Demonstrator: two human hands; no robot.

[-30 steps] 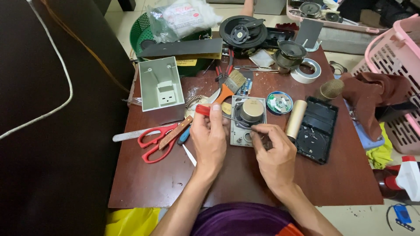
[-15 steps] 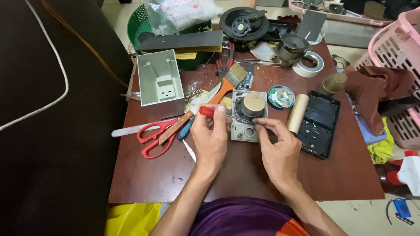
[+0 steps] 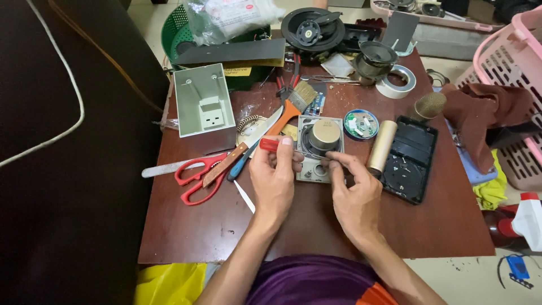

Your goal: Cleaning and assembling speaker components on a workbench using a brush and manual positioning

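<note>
A: Both hands are in at the middle of the tabletop (image 3: 186, 237), close together over the small grey speaker unit (image 3: 319, 148).

B: Where does it sit against them?

A: Flat on the wood, just past the fingertips. The left hand (image 3: 273, 179) is closed on a red-handled tool (image 3: 269, 144), thumb pressed on the handle, right at the unit's left edge. The right hand (image 3: 354, 192) comes in from below, fingers pinched at the lower edge of the plate; what they grip is too small to tell.

B: Around them?

A: Left of the left hand, red scissors (image 3: 195, 176), a wooden-handled knife (image 3: 248, 146) and a paintbrush (image 3: 293, 104) lie overlapping. Just right of the unit, a beige cylinder (image 3: 381, 146), then an open black casing (image 3: 411, 158) showing its inner face.

B: Containers?

A: A grey-green box shell (image 3: 204, 106) stands open toward the camera with a socket-like fitting inside. The green basket (image 3: 172, 34) at the far edge holds a clear plastic bag (image 3: 226, 17). At the right, a pink laundry basket (image 3: 497, 56) with brown cloth (image 3: 480, 113) draped out of it.
</note>
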